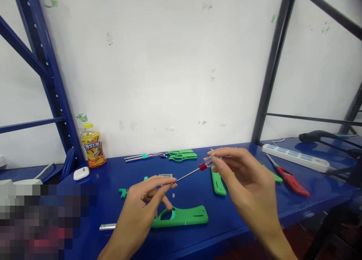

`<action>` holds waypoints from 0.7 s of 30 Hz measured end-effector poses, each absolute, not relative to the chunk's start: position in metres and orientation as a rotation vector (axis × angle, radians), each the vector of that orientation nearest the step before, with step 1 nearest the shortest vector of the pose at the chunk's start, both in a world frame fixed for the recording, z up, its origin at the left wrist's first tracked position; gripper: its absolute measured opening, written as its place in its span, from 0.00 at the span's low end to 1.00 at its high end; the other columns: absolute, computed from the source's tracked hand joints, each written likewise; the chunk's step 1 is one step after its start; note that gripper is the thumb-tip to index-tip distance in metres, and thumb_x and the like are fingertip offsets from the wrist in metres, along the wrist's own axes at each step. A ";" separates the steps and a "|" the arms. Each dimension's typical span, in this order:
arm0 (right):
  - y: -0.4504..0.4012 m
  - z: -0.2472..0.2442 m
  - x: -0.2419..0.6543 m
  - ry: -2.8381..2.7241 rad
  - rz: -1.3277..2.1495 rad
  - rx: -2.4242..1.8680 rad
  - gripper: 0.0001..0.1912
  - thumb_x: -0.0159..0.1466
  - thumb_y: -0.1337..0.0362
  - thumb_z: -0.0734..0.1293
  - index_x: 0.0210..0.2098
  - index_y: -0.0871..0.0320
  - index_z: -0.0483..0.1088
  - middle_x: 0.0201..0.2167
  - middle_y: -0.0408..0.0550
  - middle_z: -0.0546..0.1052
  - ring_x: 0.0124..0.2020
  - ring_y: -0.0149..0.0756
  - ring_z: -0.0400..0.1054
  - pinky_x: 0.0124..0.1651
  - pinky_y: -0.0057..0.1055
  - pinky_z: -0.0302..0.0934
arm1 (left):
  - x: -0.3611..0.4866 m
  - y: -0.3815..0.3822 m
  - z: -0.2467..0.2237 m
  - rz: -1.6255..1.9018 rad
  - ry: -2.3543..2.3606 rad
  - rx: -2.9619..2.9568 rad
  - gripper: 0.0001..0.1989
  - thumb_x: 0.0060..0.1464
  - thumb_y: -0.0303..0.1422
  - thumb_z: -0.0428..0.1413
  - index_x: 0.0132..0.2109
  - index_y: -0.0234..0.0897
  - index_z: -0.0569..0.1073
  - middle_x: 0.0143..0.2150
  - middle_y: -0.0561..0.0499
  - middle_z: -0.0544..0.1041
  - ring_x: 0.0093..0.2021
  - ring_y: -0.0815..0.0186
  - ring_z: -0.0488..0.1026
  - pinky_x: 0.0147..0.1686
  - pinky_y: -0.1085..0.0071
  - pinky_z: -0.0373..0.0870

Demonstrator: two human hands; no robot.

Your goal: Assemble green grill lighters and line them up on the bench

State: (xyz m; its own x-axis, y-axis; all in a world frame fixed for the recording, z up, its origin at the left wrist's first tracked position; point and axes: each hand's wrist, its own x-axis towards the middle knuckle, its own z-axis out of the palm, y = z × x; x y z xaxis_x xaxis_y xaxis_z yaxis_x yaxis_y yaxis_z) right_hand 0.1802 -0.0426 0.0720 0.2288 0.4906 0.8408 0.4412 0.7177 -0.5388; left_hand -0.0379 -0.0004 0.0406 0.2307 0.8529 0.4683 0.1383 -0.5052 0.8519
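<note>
My right hand [249,180] holds a screwdriver [207,164] by its clear and red handle, between thumb and fingers. The shaft slants down to the left, and its tip ends in the pinch of my left hand [144,205]. Whether a small part is also between those left fingertips is too small to tell. Beneath my left hand lies a green lighter [189,216] with a metal tube [107,226] out to the left. A tiny metallic piece [173,195] rests just above it. Behind my right hand is a green casing [218,182].
Green casings [181,155] and metal rods [134,158] lie at the back. A drink bottle [93,146] and white case [81,173] stand left. A red lighter [291,180] and power strip [295,157] are right. A teal piece [122,193] sits left of centre.
</note>
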 end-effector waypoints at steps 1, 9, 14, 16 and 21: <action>-0.042 0.072 0.180 -1.390 0.050 -0.837 0.03 0.69 0.65 0.71 0.43 0.51 0.78 0.41 0.43 0.83 0.40 0.36 0.80 0.40 0.29 0.76 | -0.038 -0.001 0.041 1.319 0.933 1.838 0.12 0.62 0.39 0.59 0.45 0.40 0.85 0.39 0.47 0.85 0.23 0.68 0.78 0.16 0.78 0.64; -0.040 0.073 0.183 -1.374 0.063 -0.831 0.04 0.69 0.64 0.72 0.43 0.52 0.78 0.40 0.45 0.83 0.39 0.38 0.81 0.38 0.30 0.77 | -0.033 -0.003 0.033 1.334 0.879 1.884 0.11 0.64 0.36 0.58 0.45 0.42 0.85 0.39 0.49 0.85 0.22 0.71 0.77 0.19 0.78 0.68; -0.040 0.073 0.182 -1.361 0.057 -0.833 0.03 0.69 0.64 0.72 0.43 0.52 0.78 0.40 0.44 0.83 0.37 0.35 0.81 0.35 0.27 0.76 | -0.032 -0.003 0.033 1.323 0.844 1.852 0.10 0.64 0.34 0.58 0.45 0.41 0.85 0.39 0.50 0.85 0.21 0.72 0.77 0.21 0.77 0.70; -0.040 0.074 0.181 -1.353 0.058 -0.841 0.03 0.69 0.64 0.72 0.42 0.52 0.79 0.39 0.43 0.83 0.36 0.35 0.80 0.34 0.27 0.76 | -0.031 -0.004 0.034 1.308 0.846 1.846 0.10 0.64 0.34 0.58 0.45 0.41 0.85 0.39 0.49 0.85 0.21 0.72 0.77 0.21 0.77 0.70; -0.038 0.075 0.179 -1.322 0.076 -0.849 0.03 0.68 0.64 0.72 0.41 0.52 0.79 0.38 0.44 0.84 0.31 0.34 0.80 0.29 0.26 0.76 | -0.029 -0.005 0.030 1.253 0.860 1.847 0.10 0.65 0.35 0.58 0.47 0.42 0.84 0.41 0.49 0.85 0.20 0.73 0.77 0.21 0.78 0.70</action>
